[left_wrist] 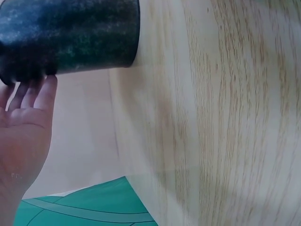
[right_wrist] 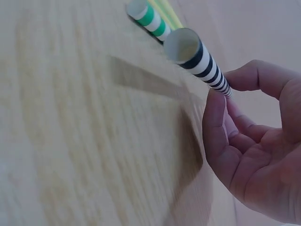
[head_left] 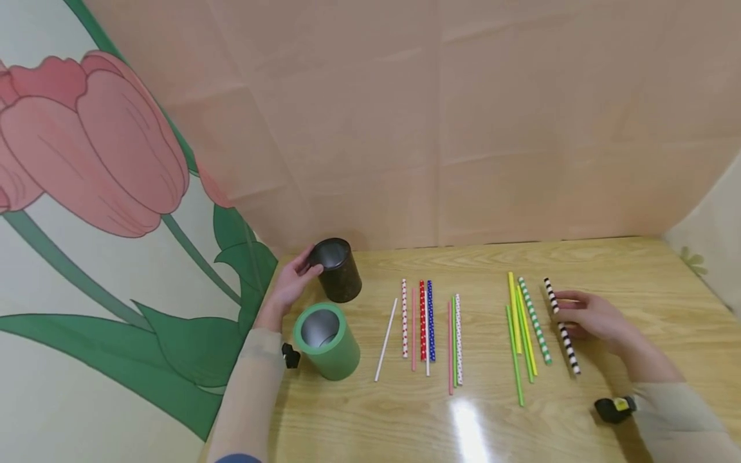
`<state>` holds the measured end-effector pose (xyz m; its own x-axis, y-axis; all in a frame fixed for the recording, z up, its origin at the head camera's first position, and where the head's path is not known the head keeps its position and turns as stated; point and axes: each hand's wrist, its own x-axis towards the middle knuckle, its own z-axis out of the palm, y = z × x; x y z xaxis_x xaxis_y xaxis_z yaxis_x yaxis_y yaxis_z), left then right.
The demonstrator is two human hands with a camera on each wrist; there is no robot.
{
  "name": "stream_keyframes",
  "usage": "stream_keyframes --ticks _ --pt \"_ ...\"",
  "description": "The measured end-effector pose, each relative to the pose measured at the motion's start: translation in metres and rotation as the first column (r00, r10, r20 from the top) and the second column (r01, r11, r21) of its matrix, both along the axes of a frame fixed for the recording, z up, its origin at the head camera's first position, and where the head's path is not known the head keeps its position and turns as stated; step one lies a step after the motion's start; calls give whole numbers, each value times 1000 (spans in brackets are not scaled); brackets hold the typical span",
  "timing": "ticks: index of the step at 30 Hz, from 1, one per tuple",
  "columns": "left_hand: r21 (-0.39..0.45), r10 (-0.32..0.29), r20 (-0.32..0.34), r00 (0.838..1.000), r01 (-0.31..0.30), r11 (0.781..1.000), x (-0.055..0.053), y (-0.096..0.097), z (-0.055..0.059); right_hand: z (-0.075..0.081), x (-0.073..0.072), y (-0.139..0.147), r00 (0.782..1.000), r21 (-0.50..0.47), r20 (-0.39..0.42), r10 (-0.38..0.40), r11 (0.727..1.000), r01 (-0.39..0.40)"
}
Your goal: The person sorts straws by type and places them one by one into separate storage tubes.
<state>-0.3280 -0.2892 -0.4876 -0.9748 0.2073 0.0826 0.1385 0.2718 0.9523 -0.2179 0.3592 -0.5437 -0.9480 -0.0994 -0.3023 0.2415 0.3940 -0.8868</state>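
Observation:
At the table's back left, my left hand [head_left: 292,283] holds a black cylindrical cup [head_left: 341,276] by its upper side, thumb in front and fingers behind. The left wrist view shows the fingertips against the dark mottled wall of that cup [left_wrist: 89,35]. Just in front stands a green cup [head_left: 338,354] with a thick rim. On the right, my right hand [head_left: 590,318] pinches a black-and-white striped straw [head_left: 564,334] between thumb and fingers; in the right wrist view the straw [right_wrist: 207,68] looks raised off the wood. Beside it lies a green-and-white striped straw [head_left: 535,321].
Several yellow and green straws [head_left: 523,341] lie left of the striped ones. Mid-table are red [head_left: 423,321], blue [head_left: 431,321], pink, white and dotted straws [head_left: 459,341]. A paper-covered wall [head_left: 440,128] stands behind the wooden table [head_left: 486,257]; a tulip-painted wall [head_left: 116,141] rises at the left.

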Motion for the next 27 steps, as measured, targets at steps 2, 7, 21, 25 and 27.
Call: stream_keyframes --ticks 2,7,21,25,27 --pt "-12 1 -4 1000 -1 1000 0 0 1 1 0 1 1000 -10 -9 -3 1000 2" --pt "-39 10 -16 1000 -11 999 -1 1 1 -2 -2 5 999 -74 -30 -37 997 34" --pt "-23 25 -7 1000 -25 999 1 3 2 0 -4 7 997 -234 -19 -80 970 73" --pt "-27 27 -6 1000 -27 999 2 3 2 8 -7 0 997 -322 -41 -69 945 53" --pt "-23 29 -3 1000 -29 999 2 3 1 14 -9 -7 996 -339 -58 -69 940 45"
